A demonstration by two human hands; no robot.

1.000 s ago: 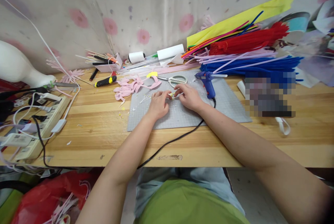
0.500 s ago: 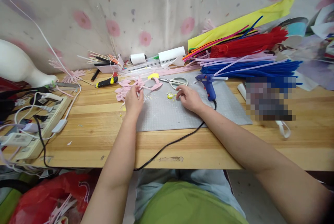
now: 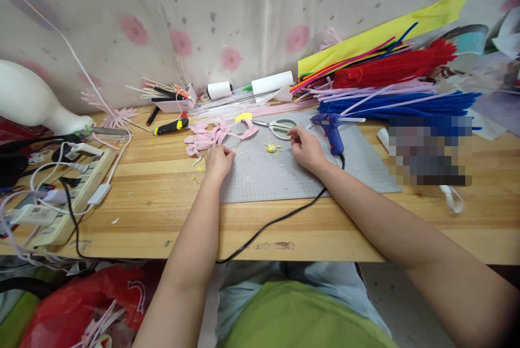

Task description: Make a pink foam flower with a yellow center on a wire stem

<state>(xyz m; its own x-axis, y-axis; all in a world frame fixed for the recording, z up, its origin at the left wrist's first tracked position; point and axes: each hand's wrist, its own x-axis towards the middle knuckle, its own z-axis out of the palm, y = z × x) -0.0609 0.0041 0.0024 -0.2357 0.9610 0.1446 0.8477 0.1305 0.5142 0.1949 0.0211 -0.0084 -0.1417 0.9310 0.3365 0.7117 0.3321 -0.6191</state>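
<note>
My left hand [image 3: 218,159] rests at the left edge of the grey cutting mat [image 3: 284,175]. Its fingers are curled into a pinch beside thin white strands [image 3: 235,150], and what they hold is too small to make out. My right hand [image 3: 305,148] lies on the mat with loosely bent fingers. Its fingertips are at the handle of the scissors [image 3: 280,127], and it holds nothing that I can see. A small yellow piece [image 3: 271,147] lies on the mat between my hands. Pink petal shapes [image 3: 207,136] lie just beyond my left hand.
A blue glue gun [image 3: 331,129] stands right of my right hand, with its black cord [image 3: 276,221] running off the table's front edge. Bundles of red, blue and pink pipe cleaners [image 3: 390,88] lie at the back right. A power strip [image 3: 60,196] with cables lies left, and a utility knife [image 3: 170,126] and white rolls [image 3: 272,81] at the back.
My hands have come apart and left the yellow piece on the mat. The left hand went to the pink petals, then down to the mat's left edge. The right hand shifted toward the scissors.
</note>
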